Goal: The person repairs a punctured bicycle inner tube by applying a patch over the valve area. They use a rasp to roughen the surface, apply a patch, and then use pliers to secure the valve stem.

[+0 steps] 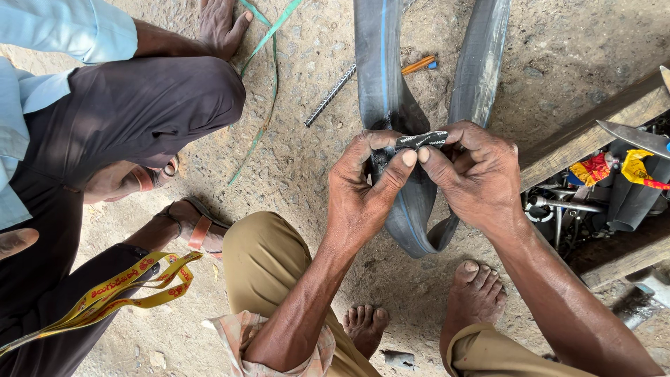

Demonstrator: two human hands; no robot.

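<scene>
A black rubber inner tube with a thin blue line runs from the top of the view down into a fold between my hands. My left hand grips the fold of the tube, its thumb pressing on a small black patch. My right hand pinches the same patch from the right, thumb and fingers closed on it against the tube. Both hands hang above the rough ground, over my bare feet.
Another person in dark trousers and sandals squats at the left, with a yellow printed strap. A ribbed metal rod and green strip lie on the ground. A wooden box of tools stands at the right.
</scene>
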